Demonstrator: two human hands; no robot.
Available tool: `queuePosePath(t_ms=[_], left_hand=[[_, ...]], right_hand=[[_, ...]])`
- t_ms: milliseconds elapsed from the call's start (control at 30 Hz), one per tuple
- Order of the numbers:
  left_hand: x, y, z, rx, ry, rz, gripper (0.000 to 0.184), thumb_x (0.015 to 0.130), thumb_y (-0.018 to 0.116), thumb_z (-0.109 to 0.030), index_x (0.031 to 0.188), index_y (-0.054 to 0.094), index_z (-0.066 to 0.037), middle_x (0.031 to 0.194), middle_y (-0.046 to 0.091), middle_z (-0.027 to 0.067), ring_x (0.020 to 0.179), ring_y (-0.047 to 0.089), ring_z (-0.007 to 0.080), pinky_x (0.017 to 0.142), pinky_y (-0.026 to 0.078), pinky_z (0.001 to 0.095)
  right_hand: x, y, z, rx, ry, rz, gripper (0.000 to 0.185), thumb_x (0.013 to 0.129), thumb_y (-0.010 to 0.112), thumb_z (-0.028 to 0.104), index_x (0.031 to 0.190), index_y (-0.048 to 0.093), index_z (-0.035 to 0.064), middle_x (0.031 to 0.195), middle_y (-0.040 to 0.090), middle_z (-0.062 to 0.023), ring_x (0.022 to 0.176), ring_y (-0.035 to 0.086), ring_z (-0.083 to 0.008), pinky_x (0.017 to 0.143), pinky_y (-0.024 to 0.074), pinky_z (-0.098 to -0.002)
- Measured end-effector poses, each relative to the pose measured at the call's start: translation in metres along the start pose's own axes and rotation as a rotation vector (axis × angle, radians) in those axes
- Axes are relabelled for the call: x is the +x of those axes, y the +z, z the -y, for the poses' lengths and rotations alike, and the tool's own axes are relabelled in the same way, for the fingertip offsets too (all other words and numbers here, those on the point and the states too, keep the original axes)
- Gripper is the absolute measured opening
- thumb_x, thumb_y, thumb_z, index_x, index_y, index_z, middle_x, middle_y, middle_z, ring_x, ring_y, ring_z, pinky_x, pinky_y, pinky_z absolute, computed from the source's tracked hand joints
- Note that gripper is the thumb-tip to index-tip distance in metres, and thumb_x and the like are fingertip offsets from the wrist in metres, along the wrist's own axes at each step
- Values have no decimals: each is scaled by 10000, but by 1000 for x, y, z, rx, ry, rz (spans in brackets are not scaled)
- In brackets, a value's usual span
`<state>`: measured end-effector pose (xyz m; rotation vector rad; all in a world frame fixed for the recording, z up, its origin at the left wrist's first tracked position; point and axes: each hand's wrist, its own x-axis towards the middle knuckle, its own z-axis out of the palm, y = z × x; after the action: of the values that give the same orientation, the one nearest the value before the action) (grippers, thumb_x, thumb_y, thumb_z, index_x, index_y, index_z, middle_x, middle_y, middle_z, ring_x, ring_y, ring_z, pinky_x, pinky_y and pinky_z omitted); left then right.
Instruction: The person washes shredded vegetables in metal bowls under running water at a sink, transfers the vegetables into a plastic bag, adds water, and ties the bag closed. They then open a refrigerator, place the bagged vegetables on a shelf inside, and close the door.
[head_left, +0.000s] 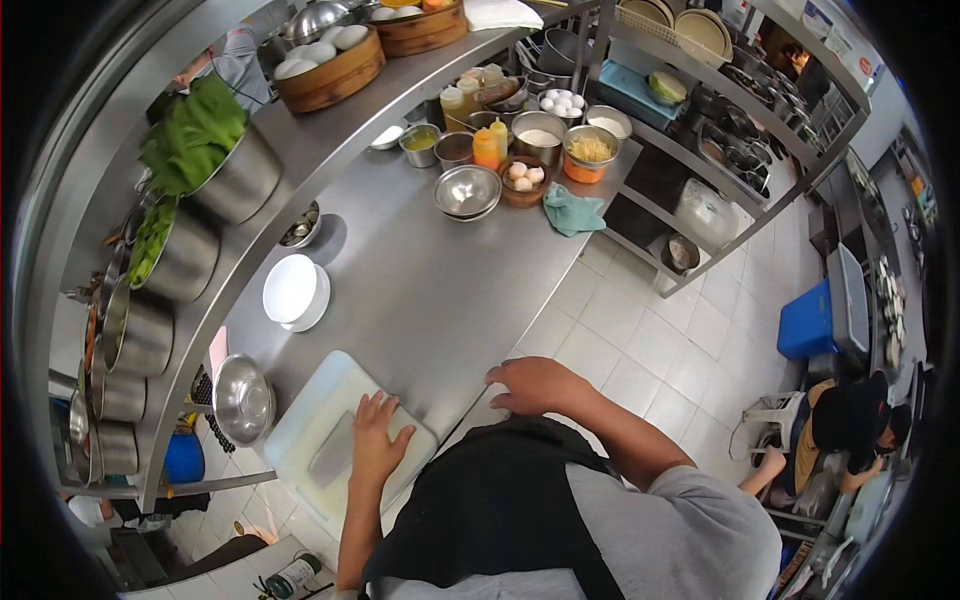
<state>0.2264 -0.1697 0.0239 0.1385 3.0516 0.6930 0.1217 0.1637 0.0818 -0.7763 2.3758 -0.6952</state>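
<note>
My left hand (378,440) lies with its fingers spread over a pale, whitish cutting board (345,385) at the table's near left corner. Beside that palm, a flat grey rectangular shape (333,450) shows on the board; I cannot make out what it is. My right hand (530,385) hovers by the table's front edge, close to my black apron, fingers loosely bent and nothing visible in them. Past the board sit stacked white bowls (297,290), with a steel bowl (244,398) to their lower left.
Steel bowls (467,190), an orange squeeze bottle (485,148), a pot of shredded yellow food (590,150) and a green cloth (574,208) crowd the table's far end. A raised shelf (285,185) on the left carries pots of greens. Another person (850,420) is at far right.
</note>
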Motion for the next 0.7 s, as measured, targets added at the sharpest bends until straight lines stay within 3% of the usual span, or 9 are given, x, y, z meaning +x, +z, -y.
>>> queuePosePath(t_ms=[67, 167, 333, 467, 533, 600, 700], left_hand=[[8, 18, -8, 108, -77, 75, 668, 827, 829, -342, 1404, 620, -77, 1532, 502, 229, 1485, 357, 462, 1118, 355, 608], [21, 32, -7, 165, -127, 129, 662, 831, 823, -350, 1402, 619, -86, 1506, 526, 206, 1447, 409, 424, 1100, 363, 579], [40, 22, -31, 121, -273, 220, 506, 828, 824, -325, 1244, 709, -63, 1229, 682, 173, 1263, 556, 379, 1036, 406, 556], [47, 36, -26, -21, -214, 234, 393, 828, 829, -282, 1131, 751, -45, 1033, 736, 192, 1091, 652, 411, 976, 484, 505], [51, 40, -45, -13, -132, 175, 391, 831, 831, -268, 1136, 745, -40, 1047, 735, 212, 1054, 663, 427, 954, 508, 494], [54, 43, -60, -43, -86, 176, 392, 852, 825, -268, 1147, 734, -28, 1096, 730, 236, 1076, 659, 440, 961, 516, 509], [63, 37, -93, -101, -104, 185, 398, 866, 818, -265, 1170, 725, -25, 1117, 725, 239, 1081, 660, 438, 964, 516, 506]], right_hand=[[4, -10, -15, 18, 21, -27, 414, 942, 698, 364, 1236, 674, 72, 1123, 709, -190, 1067, 676, -408, 911, 536, -493], [15, -31, -45, 30, 47, -58, 438, 934, 706, 362, 1249, 668, 60, 1135, 711, -194, 1078, 674, -411, 929, 537, -485], [38, -64, -118, 87, 90, -244, 496, 909, 727, 379, 1287, 662, 64, 1155, 719, -207, 1076, 684, -406, 941, 544, -465], [140, -70, -208, 599, 72, -407, 643, 904, 746, 456, 1356, 613, 17, 1051, 737, -191, 1002, 723, -323, 868, 572, -432], [194, -100, -204, 1009, 379, -314, 672, 963, 717, 444, 1448, 534, 16, 1243, 688, -179, 1001, 727, -282, 843, 585, -423], [246, -121, -199, 1287, 597, -333, 739, 957, 720, 479, 1476, 492, 5, 1265, 665, -203, 985, 732, -310, 789, 601, -436], [293, -122, -201, 1392, 575, -390, 702, 927, 740, 470, 1412, 550, -1, 1122, 703, -195, 959, 745, -293, 669, 608, -409]])
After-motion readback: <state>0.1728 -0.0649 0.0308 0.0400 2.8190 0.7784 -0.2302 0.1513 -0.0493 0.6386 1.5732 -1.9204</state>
